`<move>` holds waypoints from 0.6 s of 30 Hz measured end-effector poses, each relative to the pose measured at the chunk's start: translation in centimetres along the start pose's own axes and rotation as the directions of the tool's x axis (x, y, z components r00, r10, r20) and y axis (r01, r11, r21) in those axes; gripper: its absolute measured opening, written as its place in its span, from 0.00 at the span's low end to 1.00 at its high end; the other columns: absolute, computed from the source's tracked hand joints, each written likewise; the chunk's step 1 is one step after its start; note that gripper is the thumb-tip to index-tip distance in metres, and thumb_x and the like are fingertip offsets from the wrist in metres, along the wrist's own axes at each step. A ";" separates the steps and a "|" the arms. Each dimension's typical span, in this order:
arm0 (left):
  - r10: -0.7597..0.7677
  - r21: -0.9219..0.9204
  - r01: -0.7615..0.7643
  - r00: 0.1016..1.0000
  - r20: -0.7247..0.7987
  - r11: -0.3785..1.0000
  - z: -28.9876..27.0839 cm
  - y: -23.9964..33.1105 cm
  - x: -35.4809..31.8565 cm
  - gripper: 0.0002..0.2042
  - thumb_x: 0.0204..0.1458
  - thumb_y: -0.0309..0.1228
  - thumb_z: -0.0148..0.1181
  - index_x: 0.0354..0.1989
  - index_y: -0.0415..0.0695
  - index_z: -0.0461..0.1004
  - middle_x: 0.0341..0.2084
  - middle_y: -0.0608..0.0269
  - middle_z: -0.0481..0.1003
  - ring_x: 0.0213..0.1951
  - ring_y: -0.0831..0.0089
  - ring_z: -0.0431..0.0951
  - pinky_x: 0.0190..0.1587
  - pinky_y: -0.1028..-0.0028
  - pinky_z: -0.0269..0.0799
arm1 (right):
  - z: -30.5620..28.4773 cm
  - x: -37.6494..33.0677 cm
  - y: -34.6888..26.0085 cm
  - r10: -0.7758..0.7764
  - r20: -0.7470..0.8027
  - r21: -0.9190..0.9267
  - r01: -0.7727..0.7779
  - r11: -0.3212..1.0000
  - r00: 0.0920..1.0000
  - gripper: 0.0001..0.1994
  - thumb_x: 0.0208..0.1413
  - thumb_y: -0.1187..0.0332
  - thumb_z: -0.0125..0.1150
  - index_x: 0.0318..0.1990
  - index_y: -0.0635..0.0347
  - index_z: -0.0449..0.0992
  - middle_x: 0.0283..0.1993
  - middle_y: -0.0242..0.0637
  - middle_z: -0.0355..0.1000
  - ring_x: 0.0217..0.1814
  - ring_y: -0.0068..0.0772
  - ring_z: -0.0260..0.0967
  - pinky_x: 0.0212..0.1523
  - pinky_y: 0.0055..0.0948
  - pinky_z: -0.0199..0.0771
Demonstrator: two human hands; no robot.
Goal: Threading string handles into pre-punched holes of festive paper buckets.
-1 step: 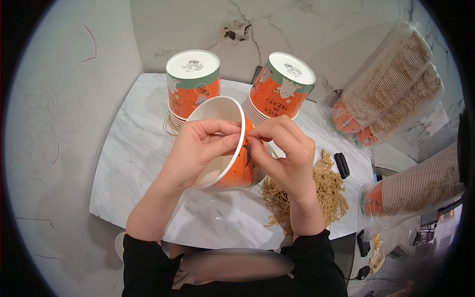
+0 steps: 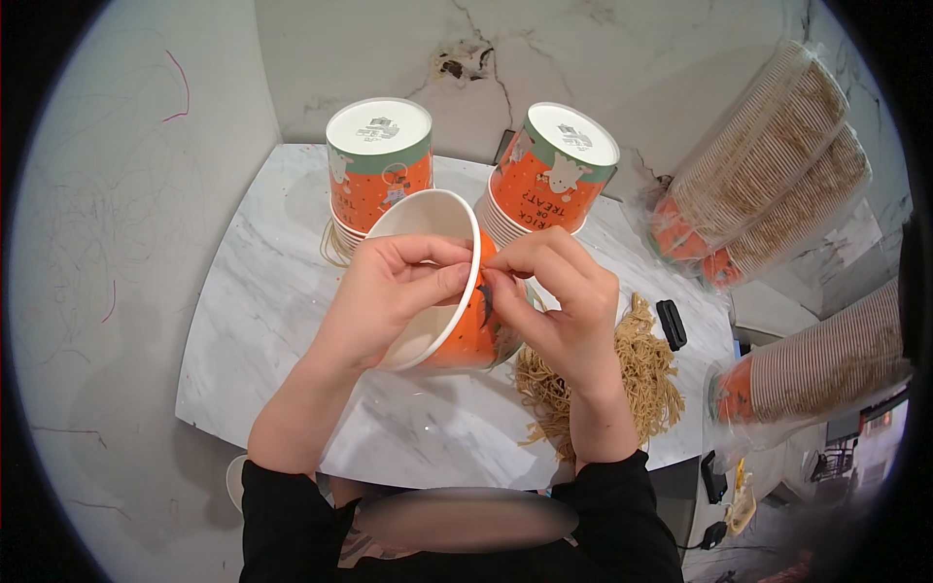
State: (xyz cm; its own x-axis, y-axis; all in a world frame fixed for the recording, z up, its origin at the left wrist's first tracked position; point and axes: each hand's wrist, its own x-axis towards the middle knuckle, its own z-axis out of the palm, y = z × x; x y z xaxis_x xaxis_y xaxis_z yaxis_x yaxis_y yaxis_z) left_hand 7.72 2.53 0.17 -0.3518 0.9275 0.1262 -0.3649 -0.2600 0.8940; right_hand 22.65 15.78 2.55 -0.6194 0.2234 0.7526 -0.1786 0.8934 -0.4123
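A paper bucket [image 2: 471,338], orange with a white rim, is tilted in front of me with its mouth facing left. My left hand [image 2: 403,287] reaches into the mouth, thumb and fingers pinched together against the inner wall just below the rim. Opposite it, my right hand [image 2: 554,296] pinches at the outer wall, its fingertips almost meeting the left ones through the paper. Anything small between either hand's fingertips is hidden. A heap of tan cords [image 2: 646,374] lies on the table beside my right wrist, partly behind it.
Behind stand two upside-down stacks of matching buckets, a left stack [image 2: 381,175] and a right stack [image 2: 554,180]; thin cord loops [image 2: 335,243] lie by the left one. A black clip-like object [image 2: 671,325] rests on the marbled table [image 2: 262,291]. Plastic-wrapped bucket stacks [image 2: 768,155] are at right.
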 end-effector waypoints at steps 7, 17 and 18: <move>0.065 0.287 -0.027 0.990 -0.123 0.958 0.4 -0.3 -0.2 0.04 0.57 0.21 0.60 0.38 0.33 0.77 0.38 0.62 0.80 0.39 0.78 0.82 0.42 0.78 0.78 | -0.3 -0.2 0.3 0.116 0.139 0.115 -0.132 0.985 0.983 0.07 0.52 0.77 0.67 0.39 0.62 0.80 0.34 0.37 0.77 0.33 0.33 0.78 0.35 0.29 0.78; 0.619 0.903 -0.361 0.771 0.149 0.232 0.1 1.1 0.0 0.04 0.52 0.23 0.57 0.34 0.37 0.71 0.41 0.51 0.77 0.47 0.59 0.79 0.49 0.64 0.73 | -1.9 0.3 3.2 0.453 0.491 0.542 -0.668 0.510 0.744 0.05 0.68 0.73 0.54 0.47 0.63 0.71 0.37 0.27 0.71 0.36 0.14 0.72 0.38 0.20 0.75; 0.618 0.903 -0.362 0.772 0.150 0.233 0.2 1.3 -0.1 0.04 0.52 0.23 0.57 0.34 0.37 0.71 0.41 0.51 0.77 0.47 0.59 0.79 0.49 0.64 0.73 | -1.9 0.4 3.1 0.450 0.483 0.524 -0.660 0.539 0.751 0.06 0.67 0.73 0.55 0.47 0.64 0.72 0.37 0.26 0.71 0.35 0.13 0.71 0.37 0.18 0.74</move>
State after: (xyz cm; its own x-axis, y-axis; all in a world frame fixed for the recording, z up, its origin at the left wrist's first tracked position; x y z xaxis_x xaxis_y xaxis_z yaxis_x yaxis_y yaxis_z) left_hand 7.43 2.16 1.35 -0.3676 0.5957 0.7142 0.8203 -0.1540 0.5507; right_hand 23.32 19.39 2.54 -0.9148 0.3820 0.1315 -0.0878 0.1298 -0.9877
